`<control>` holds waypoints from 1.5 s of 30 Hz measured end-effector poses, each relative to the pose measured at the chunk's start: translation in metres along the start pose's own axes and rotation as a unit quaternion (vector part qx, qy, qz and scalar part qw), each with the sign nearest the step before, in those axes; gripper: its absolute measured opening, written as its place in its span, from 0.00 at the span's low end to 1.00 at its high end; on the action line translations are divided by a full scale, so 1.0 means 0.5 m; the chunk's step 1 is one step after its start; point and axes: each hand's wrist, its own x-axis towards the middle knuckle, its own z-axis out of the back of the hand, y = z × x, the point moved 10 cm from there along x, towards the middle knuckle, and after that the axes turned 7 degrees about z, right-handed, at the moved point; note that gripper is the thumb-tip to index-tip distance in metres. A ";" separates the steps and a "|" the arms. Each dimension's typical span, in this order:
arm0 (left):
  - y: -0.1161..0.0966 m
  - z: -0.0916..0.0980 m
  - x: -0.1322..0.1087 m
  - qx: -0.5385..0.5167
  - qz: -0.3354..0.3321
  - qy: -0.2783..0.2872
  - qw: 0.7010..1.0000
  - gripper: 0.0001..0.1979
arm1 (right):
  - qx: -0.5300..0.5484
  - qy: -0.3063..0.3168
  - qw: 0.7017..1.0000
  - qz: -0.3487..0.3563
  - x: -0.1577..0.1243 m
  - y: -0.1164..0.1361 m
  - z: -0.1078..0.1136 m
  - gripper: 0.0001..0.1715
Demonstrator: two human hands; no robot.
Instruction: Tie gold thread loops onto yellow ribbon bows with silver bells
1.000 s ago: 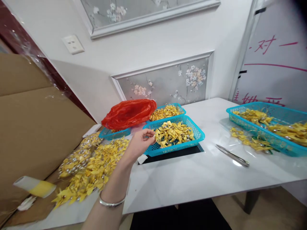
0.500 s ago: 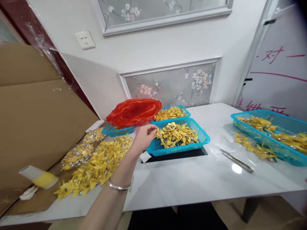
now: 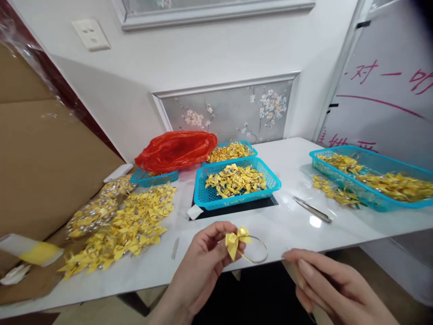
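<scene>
My left hand pinches a yellow ribbon bow between thumb and fingers, above the table's front edge. A thin gold-coloured loop sticks out from the bow to the right. My right hand is closed in a pinch to the right of the loop, apart from it. A thin tip shows at its fingertips, too small to name. Beyond my hands stands a blue basket with a pile of yellow bows in it.
Many more bows lie heaped on the left, beside a cardboard sheet. A red plastic bag rests on baskets at the back. Tweezers lie on the white table, left of another blue basket with bows.
My left hand has come back from the middle basket toward me and now holds a bow with its loop. My right hand has come into view. The view has shifted right.
</scene>
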 end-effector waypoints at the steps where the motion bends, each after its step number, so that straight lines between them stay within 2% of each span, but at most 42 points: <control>1: 0.008 -0.001 -0.014 -0.007 0.011 0.003 1.000 0.11 | -0.036 0.027 0.998 0.035 0.007 0.025 -0.018 0.20; 4: 0.022 0.004 -0.045 -0.001 0.038 0.018 0.999 0.11 | -0.138 0.066 0.980 0.124 0.022 0.091 -0.056 0.16; 6: 0.026 0.013 -0.059 0.033 0.041 0.021 0.998 0.11 | -0.157 0.085 0.975 0.134 0.031 0.109 -0.084 0.16; 9: 0.019 0.032 -0.074 0.120 0.009 0.003 0.993 0.07 | -0.145 0.131 0.977 0.080 0.041 0.092 -0.137 0.17; 11: 0.010 0.039 -0.085 0.181 -0.022 -0.009 0.983 0.04 | -0.146 0.161 0.975 0.043 0.040 0.068 -0.170 0.14; 13: -0.004 0.044 -0.097 0.232 -0.063 -0.031 0.970 0.03 | -0.163 0.165 0.972 0.042 0.037 0.058 -0.187 0.11; 15: -0.028 0.047 -0.114 0.283 -0.132 -0.059 0.948 0.05 | -0.187 0.106 0.973 0.087 0.035 0.072 -0.173 0.11; 17: -0.055 0.043 -0.137 0.341 -0.224 -0.087 0.909 0.10 | -0.205 0.045 0.967 0.145 0.027 0.095 -0.154 0.10; 18: -0.065 0.039 -0.150 0.366 -0.266 -0.096 0.886 0.12 | -0.214 0.037 0.962 0.167 0.020 0.103 -0.153 0.09; 20: -0.074 0.031 -0.169 0.405 -0.327 -0.109 0.847 0.16 | -0.227 0.069 0.952 0.191 0.009 0.106 -0.170 0.06; 23: -0.070 0.016 -0.183 0.445 -0.365 -0.107 0.811 0.20 | -0.237 0.130 0.944 0.192 -0.004 0.091 -0.206 0.06; 27: -0.066 -0.008 -0.193 0.464 -0.394 -0.087 0.789 0.22 | -0.246 0.108 0.950 0.161 0.001 0.071 -0.215 0.07; 30: -0.073 -0.015 -0.204 0.452 -0.420 -0.076 0.783 0.22 | -0.228 0.116 0.950 0.178 0.005 0.076 -0.220 0.11; 33: -0.076 0.000 -0.204 0.435 -0.399 -0.081 0.803 0.20 | -0.223 0.134 0.946 0.195 0.006 0.084 -0.221 0.10; 35: -0.074 0.029 -0.196 0.390 -0.346 -0.107 0.847 0.16 | -0.223 0.119 0.948 0.191 0.007 0.085 -0.213 0.11; 37: -0.056 0.059 -0.181 0.313 -0.258 -0.124 0.906 0.12 | -0.219 0.098 0.952 0.190 0.006 0.089 -0.208 0.11; 40: -0.015 0.069 -0.167 0.193 -0.139 -0.117 0.964 0.07 | -0.218 0.072 0.948 0.221 -0.003 0.103 -0.209 0.09; 42: -0.001 0.059 -0.164 0.135 -0.107 -0.113 0.979 0.07 | -0.229 0.061 0.938 0.253 -0.011 0.114 -0.213 0.08; 45: 0.007 0.049 -0.161 0.081 -0.088 -0.126 0.985 0.09 | -0.242 0.052 0.926 0.285 -0.019 0.125 -0.216 0.08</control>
